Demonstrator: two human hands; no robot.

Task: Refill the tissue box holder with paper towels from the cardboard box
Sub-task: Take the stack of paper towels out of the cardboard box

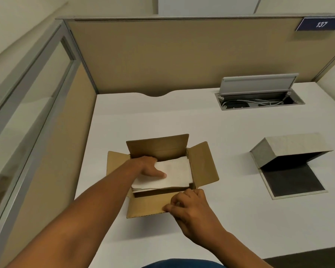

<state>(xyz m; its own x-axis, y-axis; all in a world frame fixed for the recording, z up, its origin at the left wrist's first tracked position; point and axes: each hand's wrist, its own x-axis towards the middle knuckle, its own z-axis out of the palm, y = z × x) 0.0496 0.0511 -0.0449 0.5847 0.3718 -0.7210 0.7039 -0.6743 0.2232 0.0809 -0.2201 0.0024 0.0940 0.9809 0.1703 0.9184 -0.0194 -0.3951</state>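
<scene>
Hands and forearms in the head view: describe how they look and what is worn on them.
Both the left hand and the right hand are bare, with no gloves. Both forearms are uncovered up to the picture's edge, so no sleeves show. No watch, bracelet or ring is visible on either wrist or on the fingers that show. A strip of blue cloth at the bottom edge is probably the person's clothing.

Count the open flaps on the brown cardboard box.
4: the back flap stands upright, the left flap lies under the left forearm, the right flap splays outward, the near flap is pinched by the right hand.
</scene>
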